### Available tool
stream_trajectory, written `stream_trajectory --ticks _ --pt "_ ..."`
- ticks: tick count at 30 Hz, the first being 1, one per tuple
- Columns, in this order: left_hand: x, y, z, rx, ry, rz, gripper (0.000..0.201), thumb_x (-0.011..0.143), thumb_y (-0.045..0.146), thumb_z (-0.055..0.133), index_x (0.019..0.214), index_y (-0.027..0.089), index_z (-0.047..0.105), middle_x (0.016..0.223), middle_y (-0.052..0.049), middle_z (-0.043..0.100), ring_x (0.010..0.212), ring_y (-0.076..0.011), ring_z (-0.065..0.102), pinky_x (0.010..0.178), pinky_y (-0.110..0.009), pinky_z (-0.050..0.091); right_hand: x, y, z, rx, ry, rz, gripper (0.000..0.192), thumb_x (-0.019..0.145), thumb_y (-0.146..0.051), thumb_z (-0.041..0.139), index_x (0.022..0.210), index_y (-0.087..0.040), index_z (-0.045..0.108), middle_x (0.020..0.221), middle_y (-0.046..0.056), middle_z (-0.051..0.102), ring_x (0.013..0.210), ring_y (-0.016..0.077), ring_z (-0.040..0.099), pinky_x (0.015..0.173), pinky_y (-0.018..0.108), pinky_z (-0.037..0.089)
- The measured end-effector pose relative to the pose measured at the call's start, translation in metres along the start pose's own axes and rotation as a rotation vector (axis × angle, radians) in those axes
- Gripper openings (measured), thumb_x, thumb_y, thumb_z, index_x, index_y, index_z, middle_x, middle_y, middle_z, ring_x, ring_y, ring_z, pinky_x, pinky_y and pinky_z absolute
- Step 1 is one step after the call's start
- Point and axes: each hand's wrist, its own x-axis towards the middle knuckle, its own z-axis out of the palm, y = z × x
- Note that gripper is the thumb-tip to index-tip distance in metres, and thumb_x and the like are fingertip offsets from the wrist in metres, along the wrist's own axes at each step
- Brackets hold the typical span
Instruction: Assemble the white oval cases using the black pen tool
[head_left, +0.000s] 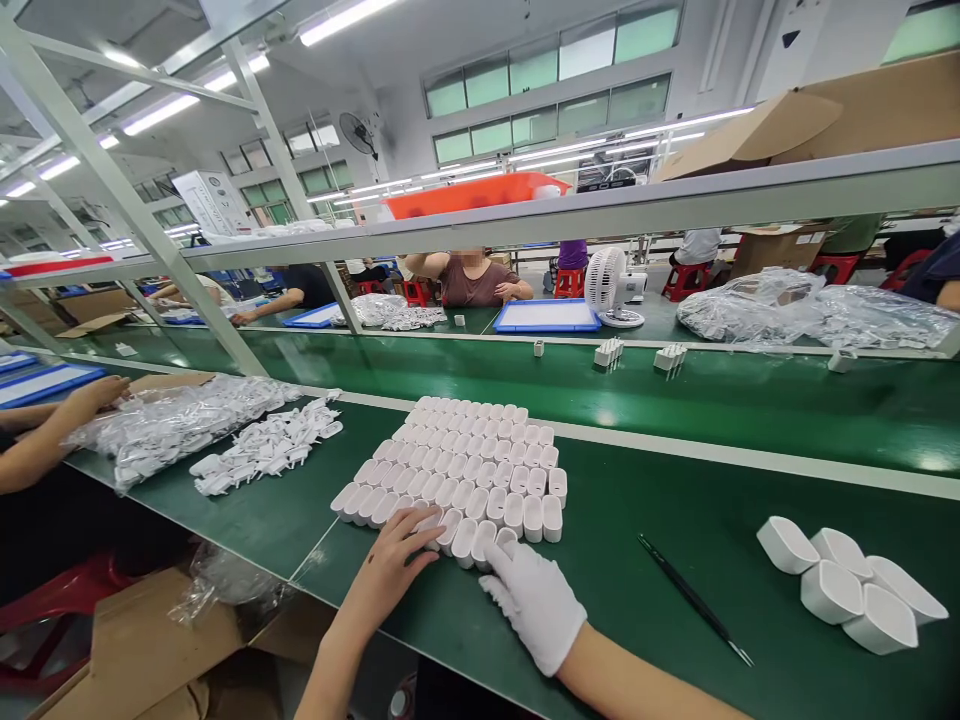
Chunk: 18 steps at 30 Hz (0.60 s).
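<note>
A block of small white oval plastic cups (457, 450) stands in several tight rows on the green table, open sides up. At its near edge, a short front row of white cups (465, 538) is held between my two hands. My bare left hand (394, 560) presses on the row's left end, thumb lower and fingers bent over the cup there. My right hand (534, 605), in a white glove, grips the right end, its fingertips against the last cup. The glove partly hides that cup. Black tweezers (694, 598) lie to the right of the glove.
Several larger white cups (832, 590) stand at the right. Loose white parts (270, 445) and a clear plastic bag (180, 425) lie left, near another person's arm (56, 430). Beyond runs a green belt (720, 410) carrying small white pieces. An overhead shelf (465, 232) crosses the view.
</note>
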Motion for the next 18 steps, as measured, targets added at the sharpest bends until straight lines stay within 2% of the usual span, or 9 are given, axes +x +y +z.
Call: stream_trajectory --ticks 3,7,10,12,15,17,18 --pt "0.0 -0.007 0.0 -0.034 -0.006 0.016 0.027 0.093 0.031 0.047 0.117 0.031 0.059 0.126 -0.005 0.058 0.117 -0.0229 0.052 0.1 -0.046 0.044 0.016 -0.009 0.001 -0.109 -0.036 0.082 0.028 0.09 -0.04 0.051 0.109 -0.021 0.059 0.086 0.008 0.068 0.073 0.0258 0.068 0.055 0.031 0.05" --pt "0.001 -0.014 -0.003 -0.046 -0.008 0.017 0.026 0.093 0.032 0.045 0.112 0.029 0.062 0.121 -0.006 0.061 0.115 -0.0238 0.055 0.097 -0.046 0.047 0.029 -0.015 0.005 -0.115 0.037 0.139 0.035 0.092 -0.046 0.044 0.104 -0.018 0.062 0.083 0.01 0.069 0.069 0.0275 0.068 0.052 0.032 0.05" --pt "0.002 -0.006 -0.008 -0.006 -0.002 0.008 0.028 0.091 0.033 0.051 0.117 0.031 0.059 0.125 -0.007 0.058 0.116 -0.0258 0.053 0.094 -0.046 0.049 0.028 -0.017 0.009 -0.09 0.04 0.15 0.031 0.09 -0.043 0.048 0.104 -0.019 0.062 0.085 0.01 0.068 0.071 0.0279 0.068 0.054 0.034 0.051" --pt "0.002 0.006 -0.009 0.055 0.008 0.029 0.034 0.087 0.034 0.058 0.121 0.032 0.056 0.128 -0.006 0.056 0.118 -0.0273 0.051 0.096 -0.048 0.047 0.021 -0.016 0.01 -0.066 0.06 0.143 0.035 0.087 -0.039 0.054 0.117 -0.02 0.058 0.089 0.01 0.068 0.072 0.0283 0.067 0.056 0.036 0.052" --pt "0.005 0.029 -0.005 0.136 0.028 0.085 0.041 0.084 0.036 0.063 0.124 0.032 0.054 0.13 -0.006 0.055 0.119 -0.0284 0.05 0.097 -0.049 0.047 0.006 -0.005 0.006 0.028 0.191 0.103 0.055 0.083 -0.033 0.057 0.135 -0.023 0.042 0.113 0.012 0.063 0.084 0.0286 0.066 0.065 0.038 0.053" --pt "0.009 0.038 -0.002 0.156 0.057 0.097 0.04 0.085 0.037 0.062 0.124 0.031 0.053 0.129 -0.006 0.056 0.119 -0.0286 0.05 0.098 -0.05 0.045 -0.003 0.013 -0.001 0.179 0.324 0.134 0.052 0.086 -0.032 0.051 0.137 -0.025 0.039 0.125 0.01 0.057 0.094 0.0259 0.064 0.076 0.037 0.052" --pt "0.012 0.04 -0.001 0.159 0.081 0.074 0.039 0.087 0.038 0.059 0.125 0.031 0.053 0.13 -0.006 0.056 0.119 -0.0288 0.05 0.099 -0.051 0.043 -0.005 0.026 -0.005 0.269 0.391 0.193 0.048 0.088 -0.033 0.046 0.135 -0.026 0.041 0.127 0.009 0.056 0.095 0.0237 0.063 0.08 0.036 0.051"
